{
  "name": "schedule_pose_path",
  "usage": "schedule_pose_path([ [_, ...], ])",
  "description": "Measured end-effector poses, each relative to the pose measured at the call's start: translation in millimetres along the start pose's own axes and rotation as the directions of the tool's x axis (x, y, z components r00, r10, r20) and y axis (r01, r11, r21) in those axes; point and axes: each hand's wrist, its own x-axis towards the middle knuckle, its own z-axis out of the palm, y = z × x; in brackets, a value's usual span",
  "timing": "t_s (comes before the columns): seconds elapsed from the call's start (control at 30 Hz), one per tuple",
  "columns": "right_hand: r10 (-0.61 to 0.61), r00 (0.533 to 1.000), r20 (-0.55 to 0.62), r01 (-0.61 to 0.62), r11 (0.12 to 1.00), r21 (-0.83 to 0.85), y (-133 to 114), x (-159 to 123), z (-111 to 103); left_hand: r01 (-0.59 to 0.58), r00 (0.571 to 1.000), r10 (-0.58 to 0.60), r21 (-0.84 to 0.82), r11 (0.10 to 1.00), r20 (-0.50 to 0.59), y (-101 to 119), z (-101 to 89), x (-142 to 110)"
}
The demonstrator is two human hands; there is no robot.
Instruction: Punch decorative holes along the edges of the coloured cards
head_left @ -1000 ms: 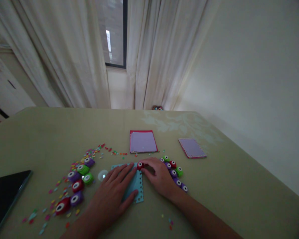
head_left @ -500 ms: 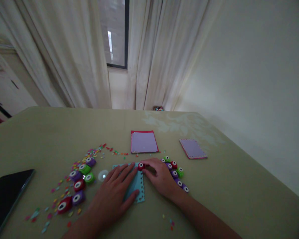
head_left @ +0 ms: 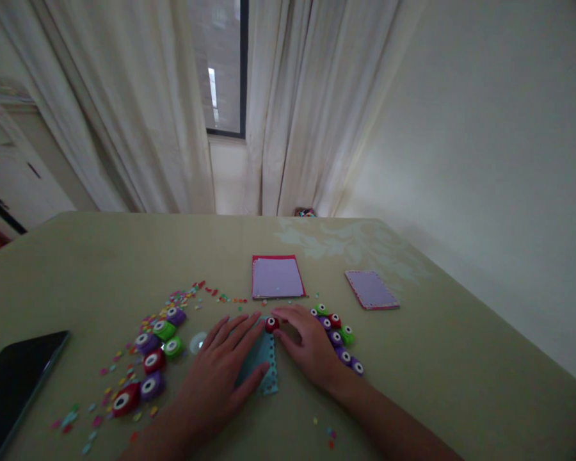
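Observation:
My left hand [head_left: 223, 365] lies flat with its fingers spread on a light blue sheet of paper [head_left: 256, 358], covering much of it. Small punched holes run along the sheet's right edge. Between thumb and fingertips, my right hand [head_left: 312, 346] grips a small red craft punch [head_left: 271, 324] at the sheet's upper right corner. A white and black round mark shows on top of the punch. Whether the paper sits inside its slot cannot be made out.
More craft punches stand left [head_left: 153, 360] and right [head_left: 335, 338] of my hands. Paper confetti [head_left: 177, 298] is scattered at left. A purple paper stack [head_left: 278, 278], a purple card [head_left: 372, 289], a clear round disc [head_left: 198, 342] and a dark tablet [head_left: 22, 384] lie on the table [head_left: 436, 358].
The view has tilted up slightly, so everything sits a little lower. Less of the blue sheet's upper left part shows beside my left hand. My right hand keeps its grip on the red punch.

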Motion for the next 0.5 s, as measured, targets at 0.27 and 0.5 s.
schedule_pose_path([
  [0.27, -0.2, 0.979, -0.026, 0.185, 0.943, -0.276, 1, -7, 9, 0.093, 0.996, -0.092, -0.193, 0.977, 0.015, 34, -15.7, 65],
  [0.5, -0.242, 0.97, 0.002, 0.221, 0.883, -0.415, 7, -12, 11, 0.244, 0.97, -0.238, -0.153, 0.958, 0.055, 45, 17.3, 148],
])
